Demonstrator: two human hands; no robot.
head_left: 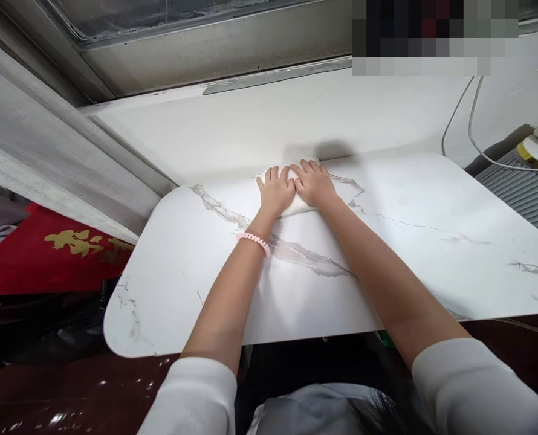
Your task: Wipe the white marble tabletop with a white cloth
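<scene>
A white folded cloth [300, 206] lies at the far edge of the white marble-patterned table [196, 260], against the wall. My left hand [277, 192] rests flat on its left part with the fingers spread forward. On the cloth's right part lies my right hand [314, 183], also flat, its fingers stretched out. The two thumbs almost meet in the middle. Both palms press down from above, and much of the cloth is hidden under them. A pink coiled band [253, 242] circles my left wrist.
A white wall [251, 127] and a window frame [223, 54] stand behind the table. To the left are a pale upright panel [69, 145] and a red cloth with gold characters [55, 257]. Cables [472, 121] and a grey ribbed surface [523, 187] are at the right.
</scene>
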